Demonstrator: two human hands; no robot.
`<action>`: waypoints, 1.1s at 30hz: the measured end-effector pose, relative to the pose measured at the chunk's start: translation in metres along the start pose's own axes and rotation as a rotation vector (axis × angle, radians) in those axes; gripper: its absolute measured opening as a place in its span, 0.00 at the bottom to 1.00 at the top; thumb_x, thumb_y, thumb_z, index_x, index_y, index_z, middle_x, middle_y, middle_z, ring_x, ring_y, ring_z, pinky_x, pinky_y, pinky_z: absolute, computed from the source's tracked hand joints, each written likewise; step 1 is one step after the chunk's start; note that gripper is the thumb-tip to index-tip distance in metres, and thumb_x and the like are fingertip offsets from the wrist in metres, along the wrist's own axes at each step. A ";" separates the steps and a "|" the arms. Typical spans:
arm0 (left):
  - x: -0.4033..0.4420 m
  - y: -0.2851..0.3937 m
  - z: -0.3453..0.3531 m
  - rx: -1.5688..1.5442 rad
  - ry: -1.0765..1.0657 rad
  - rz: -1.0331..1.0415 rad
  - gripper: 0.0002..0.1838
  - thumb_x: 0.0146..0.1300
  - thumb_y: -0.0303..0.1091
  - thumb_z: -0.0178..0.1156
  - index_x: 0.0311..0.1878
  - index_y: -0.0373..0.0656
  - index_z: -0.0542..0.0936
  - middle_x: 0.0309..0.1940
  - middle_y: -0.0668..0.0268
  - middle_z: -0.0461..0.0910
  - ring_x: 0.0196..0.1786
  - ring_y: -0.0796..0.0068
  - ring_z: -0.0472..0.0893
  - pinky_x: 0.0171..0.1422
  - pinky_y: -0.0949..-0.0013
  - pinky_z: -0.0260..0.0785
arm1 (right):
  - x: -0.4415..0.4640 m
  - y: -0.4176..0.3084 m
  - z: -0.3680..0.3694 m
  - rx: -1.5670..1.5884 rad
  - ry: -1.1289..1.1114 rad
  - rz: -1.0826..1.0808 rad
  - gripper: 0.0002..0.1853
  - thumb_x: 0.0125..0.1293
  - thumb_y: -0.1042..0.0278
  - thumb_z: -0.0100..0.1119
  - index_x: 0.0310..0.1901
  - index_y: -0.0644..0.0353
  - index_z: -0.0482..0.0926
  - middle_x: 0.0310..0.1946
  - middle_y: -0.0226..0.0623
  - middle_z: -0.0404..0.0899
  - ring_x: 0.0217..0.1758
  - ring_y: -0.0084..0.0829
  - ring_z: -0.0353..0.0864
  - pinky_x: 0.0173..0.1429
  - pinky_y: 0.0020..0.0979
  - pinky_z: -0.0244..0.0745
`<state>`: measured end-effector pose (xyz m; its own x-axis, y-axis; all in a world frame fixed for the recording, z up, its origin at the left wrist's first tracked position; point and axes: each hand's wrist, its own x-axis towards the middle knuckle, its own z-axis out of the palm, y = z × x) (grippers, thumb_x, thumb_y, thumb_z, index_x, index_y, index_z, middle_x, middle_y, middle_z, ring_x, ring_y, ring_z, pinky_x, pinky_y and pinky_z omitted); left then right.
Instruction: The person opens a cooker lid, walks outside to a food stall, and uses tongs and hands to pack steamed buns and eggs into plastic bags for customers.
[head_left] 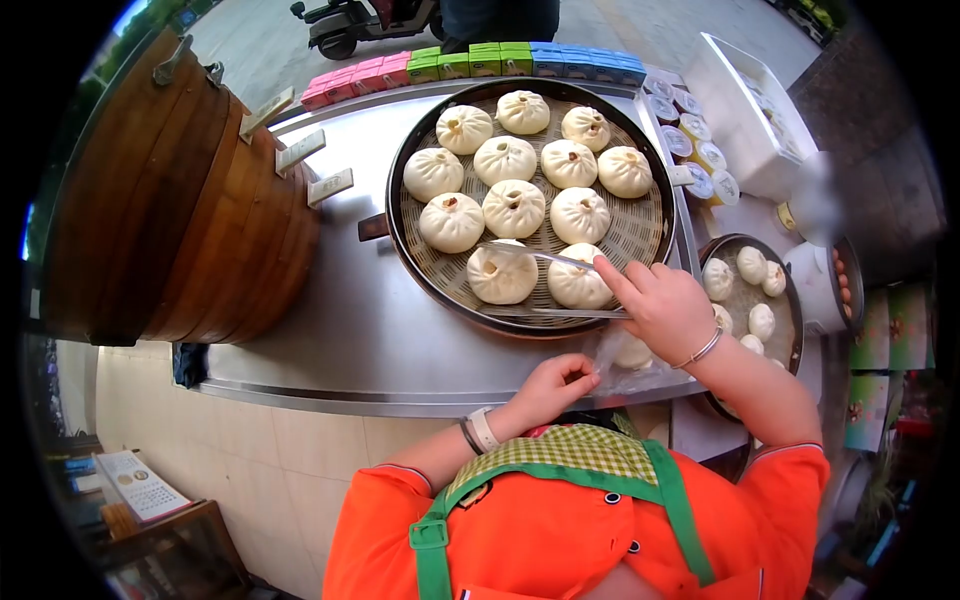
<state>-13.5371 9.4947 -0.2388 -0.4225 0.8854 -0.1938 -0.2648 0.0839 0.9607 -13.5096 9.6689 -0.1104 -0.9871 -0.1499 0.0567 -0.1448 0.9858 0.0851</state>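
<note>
Gripping metal tongs (560, 313), the right hand (668, 312) wraps its fingers round them, index finger stretched along the upper arm. The tongs' two arms reach either side of a white bun (503, 272) near the front of a round steamer tray (632, 225). The left hand (555, 388) pinches a clear plastic bag (655, 378), a second bun (632, 352) showing through.

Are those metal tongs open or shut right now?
Open: the tongs have their two arms spread well apart, with a bun showing between them; whether they grip it, I cannot tell.
</note>
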 end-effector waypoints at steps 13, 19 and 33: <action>-0.002 -0.007 -0.006 -0.039 -0.048 -0.062 0.08 0.60 0.33 0.54 0.35 0.37 0.73 0.28 0.71 0.73 0.32 0.85 0.71 0.38 0.78 0.65 | 0.004 0.026 0.025 0.727 -0.317 0.296 0.36 0.47 0.59 0.64 0.59 0.54 0.60 0.29 0.39 0.70 0.29 0.38 0.74 0.33 0.36 0.71; -0.003 -0.007 -0.004 -0.053 -0.017 -0.043 0.08 0.59 0.33 0.55 0.33 0.37 0.73 0.25 0.72 0.72 0.29 0.86 0.68 0.34 0.78 0.63 | 0.001 0.006 0.014 0.290 -0.190 0.156 0.37 0.47 0.59 0.64 0.60 0.54 0.61 0.28 0.38 0.70 0.29 0.37 0.74 0.33 0.34 0.70; -0.002 -0.007 -0.002 -0.074 0.007 0.004 0.09 0.57 0.33 0.56 0.31 0.36 0.73 0.22 0.71 0.71 0.26 0.85 0.66 0.30 0.77 0.62 | 0.001 0.002 0.013 0.123 -0.167 0.111 0.39 0.44 0.60 0.64 0.61 0.53 0.59 0.30 0.36 0.69 0.32 0.35 0.74 0.35 0.33 0.70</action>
<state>-13.5361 9.4917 -0.2454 -0.4294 0.8826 -0.1915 -0.3263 0.0461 0.9441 -13.5116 9.6721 -0.1235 -0.9936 -0.0355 -0.1071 -0.0319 0.9989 -0.0349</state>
